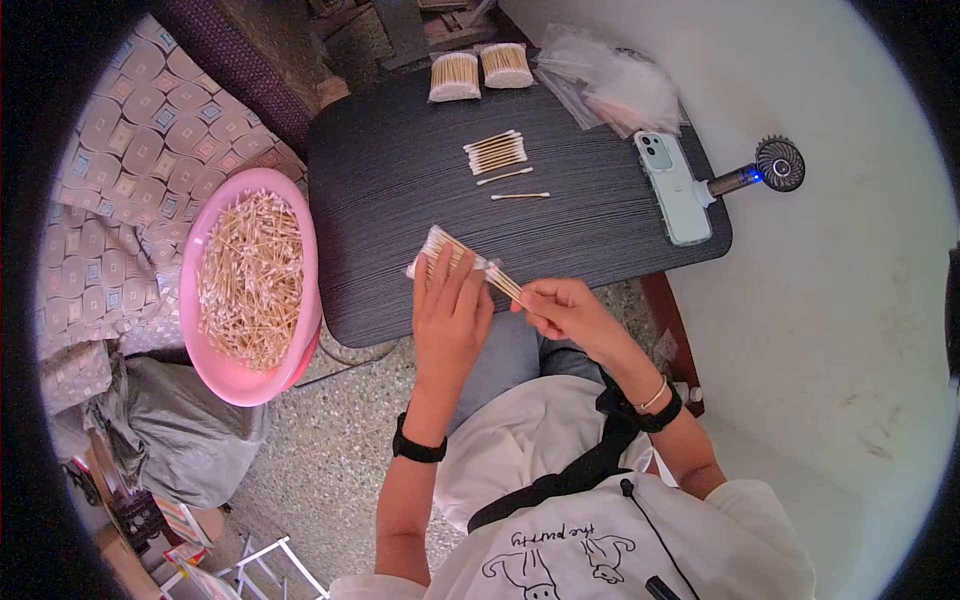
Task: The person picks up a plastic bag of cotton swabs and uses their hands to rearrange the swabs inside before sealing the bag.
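At the table's near edge, my left hand (pixel 448 305) lies over a clear bag of cotton swabs (pixel 436 243), its fingers stretched across the pack and holding it. My right hand (pixel 562 308) pinches a small bunch of cotton swabs (pixel 507 284); their white tips are right at the bag's near right end. Farther up the dark table rests a loose row of cotton swabs (pixel 495 153). Two single swabs, one of them this cotton swab (pixel 520 196), lie between that row and my hands.
Two filled swab packs (pixel 455 77) stand at the table's (pixel 390 180) far edge. Clear plastic bags (pixel 610 85) are heaped at the far right, above a phone (pixel 677 195) and a small fan (pixel 779 164). Left of the table is a pink basin (pixel 232 385) full of loose swabs.
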Available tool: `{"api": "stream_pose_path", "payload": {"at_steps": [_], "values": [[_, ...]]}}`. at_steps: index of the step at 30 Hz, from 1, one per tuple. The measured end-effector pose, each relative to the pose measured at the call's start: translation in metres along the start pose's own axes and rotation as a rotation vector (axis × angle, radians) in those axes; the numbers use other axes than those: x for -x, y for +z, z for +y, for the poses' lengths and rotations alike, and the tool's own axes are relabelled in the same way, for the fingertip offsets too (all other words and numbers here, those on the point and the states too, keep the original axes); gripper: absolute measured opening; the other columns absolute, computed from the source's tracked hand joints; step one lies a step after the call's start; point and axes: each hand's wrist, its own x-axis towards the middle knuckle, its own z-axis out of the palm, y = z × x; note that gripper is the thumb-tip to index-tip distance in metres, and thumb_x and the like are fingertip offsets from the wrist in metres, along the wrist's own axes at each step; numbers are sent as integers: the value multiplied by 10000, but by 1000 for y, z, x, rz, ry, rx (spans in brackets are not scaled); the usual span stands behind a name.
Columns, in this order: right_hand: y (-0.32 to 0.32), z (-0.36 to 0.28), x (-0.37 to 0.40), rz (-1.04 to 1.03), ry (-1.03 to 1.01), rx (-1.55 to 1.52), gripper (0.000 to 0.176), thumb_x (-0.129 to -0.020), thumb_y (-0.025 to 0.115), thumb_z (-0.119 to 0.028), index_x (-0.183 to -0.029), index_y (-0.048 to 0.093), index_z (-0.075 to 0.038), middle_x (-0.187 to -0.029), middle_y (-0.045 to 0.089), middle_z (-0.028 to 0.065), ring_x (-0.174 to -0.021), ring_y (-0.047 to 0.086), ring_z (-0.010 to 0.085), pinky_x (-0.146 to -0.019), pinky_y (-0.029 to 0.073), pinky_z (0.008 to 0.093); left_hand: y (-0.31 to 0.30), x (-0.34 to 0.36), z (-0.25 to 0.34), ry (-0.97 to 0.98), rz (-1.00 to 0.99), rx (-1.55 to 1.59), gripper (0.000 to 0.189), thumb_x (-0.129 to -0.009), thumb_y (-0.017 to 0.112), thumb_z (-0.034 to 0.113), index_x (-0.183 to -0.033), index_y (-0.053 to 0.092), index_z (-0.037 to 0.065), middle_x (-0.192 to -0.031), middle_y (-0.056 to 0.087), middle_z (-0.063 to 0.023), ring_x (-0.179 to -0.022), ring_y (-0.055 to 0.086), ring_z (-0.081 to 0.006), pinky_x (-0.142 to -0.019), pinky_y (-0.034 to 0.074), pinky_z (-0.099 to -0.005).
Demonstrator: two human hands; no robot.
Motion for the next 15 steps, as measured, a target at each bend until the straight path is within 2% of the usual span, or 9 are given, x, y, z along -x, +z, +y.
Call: {"api": "stream_pose_path", "payload": {"at_steps": [9, 12, 15], "values": [[-4, -3, 3, -31, 48, -71, 249, -956, 501, -217, -923, 596, 11, -621, 412, -57, -522, 335, 21, -452, 247, 169, -1, -5, 1, -19, 37, -13, 140, -797, 618, 32, -936, 623, 21, -1042, 647, -101, -1087, 569, -284, -983, 385, -471], [-7, -3, 5, -63, 76, -33, 248, -957, 498, -212, -937, 591, 17, -627, 409, -59, -527, 333, 19, -452, 243, 169, -6, -10, 3, -102, 27, 84, 134, -845, 567, 60, -959, 586, -9, -993, 646, -147, -1032, 590, -298, -986, 381, -471], [-3, -5, 4, -106, 73, -33, 245, -953, 494, -204, -945, 598, 18, -622, 422, -57, -513, 341, 21, -449, 263, 177, -12, -15, 8, -135, 16, 99, 109, -869, 529, 48, -946, 563, -21, -962, 645, -155, -997, 594, -320, -979, 395, -453]]}}
